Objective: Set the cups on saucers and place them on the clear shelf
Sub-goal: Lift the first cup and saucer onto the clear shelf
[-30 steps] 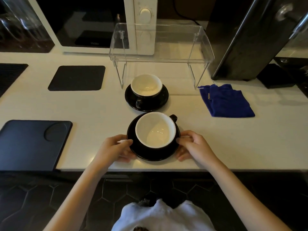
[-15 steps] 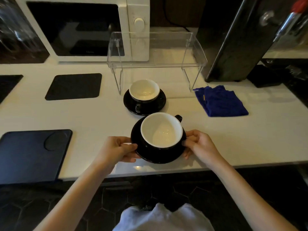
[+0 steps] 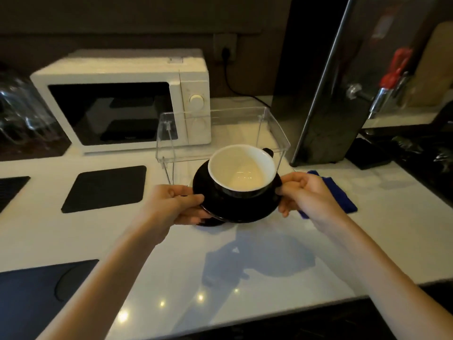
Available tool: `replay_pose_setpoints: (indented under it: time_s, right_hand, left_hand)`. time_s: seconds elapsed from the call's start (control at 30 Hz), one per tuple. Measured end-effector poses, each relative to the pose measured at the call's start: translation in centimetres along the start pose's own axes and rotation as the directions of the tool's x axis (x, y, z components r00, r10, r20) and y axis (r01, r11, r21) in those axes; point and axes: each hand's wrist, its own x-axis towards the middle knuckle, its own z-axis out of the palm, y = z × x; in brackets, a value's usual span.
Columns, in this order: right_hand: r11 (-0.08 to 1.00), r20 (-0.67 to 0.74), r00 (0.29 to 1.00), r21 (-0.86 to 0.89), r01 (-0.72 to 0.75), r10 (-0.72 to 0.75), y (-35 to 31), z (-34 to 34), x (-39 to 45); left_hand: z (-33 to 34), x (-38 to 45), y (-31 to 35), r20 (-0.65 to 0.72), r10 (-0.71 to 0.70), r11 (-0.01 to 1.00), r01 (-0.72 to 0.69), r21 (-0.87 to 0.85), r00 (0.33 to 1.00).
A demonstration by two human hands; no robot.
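A black cup with a white inside (image 3: 241, 171) sits on a black saucer (image 3: 245, 207), held in the air above the white counter. My left hand (image 3: 175, 204) grips the saucer's left rim and my right hand (image 3: 306, 192) grips its right rim. The cup's handle points to the far right. Behind the raised cup stands the clear shelf (image 3: 220, 133), with nothing on top. A sliver of a second black saucer (image 3: 210, 221) shows beneath the held one; its cup is hidden.
A white microwave (image 3: 127, 101) stands behind the shelf at the left. A tall dark appliance (image 3: 343, 94) rises at the right. A blue cloth (image 3: 340, 195), a black mat (image 3: 105, 187) and a dark tray (image 3: 36, 298) lie on the counter (image 3: 171, 266).
Both hands have lifted the cup and saucer off the counter and carried them up and forward toward the clear shelf. They now cover the second cup and saucer.
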Motion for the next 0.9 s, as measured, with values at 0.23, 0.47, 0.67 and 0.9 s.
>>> replay_pose_setpoints:
  time_s: [0.23, 0.47, 0.67, 0.9]
  right_hand:
    - [0.997, 0.024, 0.997, 0.007, 0.072, -0.072, -4.8, -1.6, 6.1]
    - [0.999, 0.059, 0.997, -0.029, 0.043, -0.042, -7.0, -3.4, 12.1]
    - [0.990, 0.065, 0.998, -0.140, -0.006, 0.015, -6.6, -4.5, 16.2]
    - [0.945, 0.051, 0.995, -0.322, -0.061, 0.082, -4.7, -4.6, 19.0]
  left_hand:
    - [0.2, 5.0, 5.0, 0.008, 0.031, 0.999, -0.030, -0.033, 0.999]
    - [1.5, 10.4, 7.5, -0.023, 0.057, 0.997, -0.058, -0.046, 0.998]
    - [3.1, 15.0, 7.4, -0.039, 0.017, 0.999, -0.019, -0.041, 0.999]
    - [4.0, 18.4, 5.6, -0.055, -0.044, 0.999, 0.044, 0.006, 0.998]
